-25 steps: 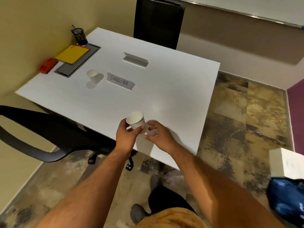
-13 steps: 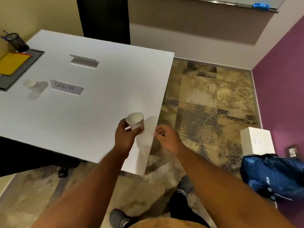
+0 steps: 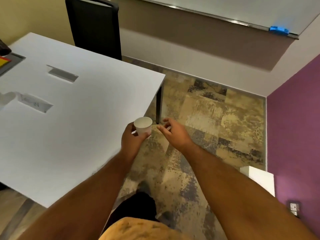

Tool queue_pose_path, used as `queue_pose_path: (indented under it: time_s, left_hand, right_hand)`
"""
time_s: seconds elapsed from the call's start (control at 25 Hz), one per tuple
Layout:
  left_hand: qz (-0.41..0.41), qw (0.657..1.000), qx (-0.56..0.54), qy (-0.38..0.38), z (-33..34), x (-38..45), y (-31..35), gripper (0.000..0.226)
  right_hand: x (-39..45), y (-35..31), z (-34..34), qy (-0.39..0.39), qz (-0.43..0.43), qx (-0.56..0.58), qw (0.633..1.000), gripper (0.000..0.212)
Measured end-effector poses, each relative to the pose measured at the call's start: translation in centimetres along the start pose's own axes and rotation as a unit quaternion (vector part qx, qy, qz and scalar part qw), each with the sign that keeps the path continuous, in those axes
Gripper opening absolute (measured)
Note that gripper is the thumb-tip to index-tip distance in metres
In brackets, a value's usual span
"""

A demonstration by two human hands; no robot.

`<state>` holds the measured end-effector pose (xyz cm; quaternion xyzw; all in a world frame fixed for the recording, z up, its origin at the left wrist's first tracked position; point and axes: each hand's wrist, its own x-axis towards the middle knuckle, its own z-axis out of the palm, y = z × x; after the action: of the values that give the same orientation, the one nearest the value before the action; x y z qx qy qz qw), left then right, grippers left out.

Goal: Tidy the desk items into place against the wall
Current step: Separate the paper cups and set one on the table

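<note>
My left hand (image 3: 132,138) grips a white paper cup (image 3: 143,125), held upright in the air just off the right edge of the white desk (image 3: 83,122). A short way to the right, my right hand (image 3: 172,130) hovers over the floor with loosely curled fingers and nothing in it. Two folded paper name signs lie on the desk: one with handwriting (image 3: 34,104) at the left, another (image 3: 62,75) farther back. A second white cup (image 3: 7,97) is blurred at the left edge. A grey tray (image 3: 12,62) with a yellow pad (image 3: 3,61) sits at the far left.
A black chair (image 3: 94,26) stands behind the desk against the wall. A black desk leg (image 3: 159,103) is at the far right corner. A white box (image 3: 261,179) sits on the floor by the purple wall (image 3: 294,118). A whiteboard (image 3: 242,11) hangs on the far wall.
The view has swung right, so the desk items slid toward the left edge. My left hand has carried the cup past the desk's right edge, and my right hand has let go and moved away.
</note>
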<state>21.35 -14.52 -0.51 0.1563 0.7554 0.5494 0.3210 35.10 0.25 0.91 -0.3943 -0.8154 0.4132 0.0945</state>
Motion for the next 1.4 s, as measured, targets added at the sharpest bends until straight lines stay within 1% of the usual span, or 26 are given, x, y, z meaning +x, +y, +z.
queue_pose_path:
  time_s: [0.16, 0.2, 0.28, 0.4, 0.56, 0.68, 0.84, 1.04, 1.16, 1.24, 1.28, 1.4]
  left_hand:
    - [0.009, 1.0, 0.018, 0.006, 5.7, 5.6, 2.6, 0.071]
    - [0.01, 1.0, 0.018, 0.014, 7.3, 8.0, 3.3, 0.071]
    - [0.016, 1.0, 0.005, 0.022, 9.6, 11.9, 4.5, 0.069]
    - [0.023, 0.999, 0.001, 0.029, 11.9, 20.0, 7.8, 0.066]
    - [0.054, 0.997, 0.021, 0.054, 12.4, 28.2, 13.0, 0.069]
    - [0.053, 0.994, 0.02, 0.09, 11.8, 33.0, 15.2, 0.071]
    - [0.032, 0.987, 0.007, 0.159, 10.5, 37.1, 15.7, 0.068]
    - [-0.002, 0.964, 0.023, 0.267, 9.8, 40.7, 16.7, 0.062]
    - [0.001, 0.945, 0.044, 0.324, 10.2, 42.8, 18.7, 0.067]
    - [-0.009, 0.922, 0.032, 0.385, 11.8, 43.6, 20.4, 0.069]
    - [-0.014, 0.911, 0.022, 0.412, 12.7, 43.9, 21.3, 0.068]
    - [-0.01, 0.876, -0.003, 0.481, 14.5, 45.5, 23.5, 0.063]
  right_hand:
    - [5.4, 0.9, -2.9, -0.016, -0.016, 0.024, 0.999, 0.075]
    - [8.1, 1.1, -3.8, -0.018, -0.023, 0.016, 0.999, 0.078]
    - [12.3, 1.3, -5.6, -0.009, -0.032, -0.003, 0.999, 0.077]
    - [21.3, -0.3, -8.7, -0.003, -0.039, -0.022, 0.999, 0.069]
    - [31.2, -3.4, -11.5, -0.037, -0.069, 0.002, 0.997, 0.061]
    - [37.0, -4.8, -11.2, -0.065, -0.091, 0.044, 0.993, 0.053]
    - [43.5, -6.4, -9.5, -0.12, -0.136, 0.063, 0.981, 0.062]
    - [51.4, -8.8, -6.5, -0.225, -0.23, 0.054, 0.945, 0.058]
    - [56.3, -10.2, -6.6, -0.272, -0.275, 0.045, 0.921, 0.059]
    - [59.3, -11.1, -7.8, -0.326, -0.319, 0.025, 0.889, 0.058]
    - [60.5, -11.5, -8.3, -0.349, -0.328, 0.028, 0.878, 0.058]
    - [62.9, -13.1, -9.2, -0.389, -0.355, 0.058, 0.848, 0.06]
